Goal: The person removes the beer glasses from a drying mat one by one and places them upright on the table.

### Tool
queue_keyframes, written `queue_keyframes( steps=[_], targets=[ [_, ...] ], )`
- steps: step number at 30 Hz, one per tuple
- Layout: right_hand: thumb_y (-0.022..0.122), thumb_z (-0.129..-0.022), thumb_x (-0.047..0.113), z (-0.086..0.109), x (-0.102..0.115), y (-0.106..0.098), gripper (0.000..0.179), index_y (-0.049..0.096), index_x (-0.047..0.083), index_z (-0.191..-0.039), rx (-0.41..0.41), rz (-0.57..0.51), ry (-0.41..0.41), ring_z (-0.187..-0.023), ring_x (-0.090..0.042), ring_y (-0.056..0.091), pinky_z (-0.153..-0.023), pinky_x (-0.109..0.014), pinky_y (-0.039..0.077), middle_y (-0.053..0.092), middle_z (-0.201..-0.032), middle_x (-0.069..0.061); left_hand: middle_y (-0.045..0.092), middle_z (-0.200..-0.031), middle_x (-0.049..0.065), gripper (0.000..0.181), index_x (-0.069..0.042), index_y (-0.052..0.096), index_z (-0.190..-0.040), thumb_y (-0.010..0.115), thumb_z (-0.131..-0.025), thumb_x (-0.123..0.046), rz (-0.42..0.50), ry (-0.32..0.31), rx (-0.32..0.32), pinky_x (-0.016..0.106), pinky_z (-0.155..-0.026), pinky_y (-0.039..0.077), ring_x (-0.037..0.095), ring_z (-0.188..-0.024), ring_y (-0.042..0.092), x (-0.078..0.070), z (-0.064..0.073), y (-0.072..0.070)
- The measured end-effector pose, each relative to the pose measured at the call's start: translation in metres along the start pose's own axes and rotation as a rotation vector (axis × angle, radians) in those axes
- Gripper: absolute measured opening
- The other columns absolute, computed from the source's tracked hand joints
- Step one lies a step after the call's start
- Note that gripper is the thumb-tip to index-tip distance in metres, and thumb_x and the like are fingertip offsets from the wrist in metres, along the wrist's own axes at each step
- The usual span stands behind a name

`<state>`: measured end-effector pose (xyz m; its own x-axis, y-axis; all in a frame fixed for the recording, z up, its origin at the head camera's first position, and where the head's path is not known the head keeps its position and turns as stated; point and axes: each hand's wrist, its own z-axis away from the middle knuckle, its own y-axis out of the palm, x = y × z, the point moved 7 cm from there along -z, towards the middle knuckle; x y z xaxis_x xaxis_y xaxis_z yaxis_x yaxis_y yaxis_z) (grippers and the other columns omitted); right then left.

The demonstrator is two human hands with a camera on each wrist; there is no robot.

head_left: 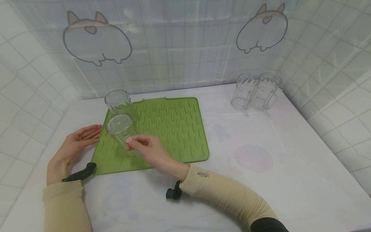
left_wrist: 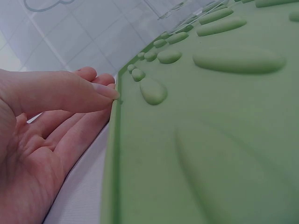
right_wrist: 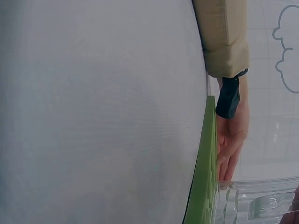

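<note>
My right hand (head_left: 149, 151) pinches the handle of a clear glass mug (head_left: 120, 125) over the left part of a green ridged drying mat (head_left: 174, 129). The mug seems to be bottom up and slightly tilted; whether it touches the mat I cannot tell. Behind it, at the mat's back left corner, stands another clear glass (head_left: 117, 101). My left hand (head_left: 76, 143) lies at the mat's left edge, its fingers nearly straight. In the left wrist view the thumb (left_wrist: 70, 93) touches that edge. The right wrist view shows only part of the held mug (right_wrist: 261, 203).
Two clear glass mugs (head_left: 259, 93) stand close together on the white cloth at the back right. A tiled sheet with cartoon drawings (head_left: 182, 48) hangs behind the table, and tiled walls rise on both sides. Black wrist devices (head_left: 174, 191) sit below both hands.
</note>
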<state>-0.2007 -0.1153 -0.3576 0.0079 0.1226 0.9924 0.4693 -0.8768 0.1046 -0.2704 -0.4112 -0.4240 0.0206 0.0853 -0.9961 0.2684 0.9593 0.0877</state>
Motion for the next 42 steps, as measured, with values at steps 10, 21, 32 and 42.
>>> queue_keyframes(
  steps=[10,21,32,42],
  targets=[
    [0.057,-0.094,0.026,0.003,0.002,0.0,0.021,0.07,0.013,-0.106,0.001,0.012,-0.012,-0.095,0.0,0.061,-0.072,-0.017,0.043,0.071,-0.089,-0.004,0.043,-0.144,0.008,0.063,0.007,0.023,-0.144,0.05,-0.088,0.016,-0.003,0.012,0.004,0.024,-0.09,0.05,0.009,-0.123,0.049,-0.001,0.001,0.001],
    [0.057,-0.095,0.023,0.01,0.011,-0.008,0.021,0.069,0.011,-0.108,-0.014,-0.009,-0.051,-0.092,-0.004,0.062,-0.088,-0.02,0.048,0.07,-0.092,-0.009,0.043,-0.144,0.01,0.063,0.007,0.022,-0.144,0.05,-0.088,0.016,0.023,0.014,0.003,0.024,-0.09,0.051,0.011,-0.123,0.049,-0.001,0.003,0.002],
    [0.058,-0.094,0.02,0.025,0.034,-0.035,0.021,0.068,0.009,-0.109,-0.048,-0.039,-0.087,-0.095,-0.013,0.063,-0.095,-0.028,0.047,0.069,-0.092,-0.011,0.041,-0.145,0.01,0.063,0.006,0.024,-0.145,0.051,-0.088,0.015,0.007,0.008,-0.007,0.024,-0.091,0.051,0.009,-0.123,0.05,-0.001,0.004,0.003],
    [0.059,-0.093,0.017,0.046,0.065,-0.064,0.023,0.067,0.003,-0.11,-0.088,-0.043,-0.164,-0.093,-0.021,0.063,-0.099,-0.033,0.047,0.07,-0.091,-0.004,0.044,-0.143,0.007,0.062,0.006,0.026,-0.144,0.052,-0.089,0.014,-0.016,0.019,-0.005,0.023,-0.09,0.051,0.008,-0.123,0.05,-0.003,0.005,0.005]
  ],
)
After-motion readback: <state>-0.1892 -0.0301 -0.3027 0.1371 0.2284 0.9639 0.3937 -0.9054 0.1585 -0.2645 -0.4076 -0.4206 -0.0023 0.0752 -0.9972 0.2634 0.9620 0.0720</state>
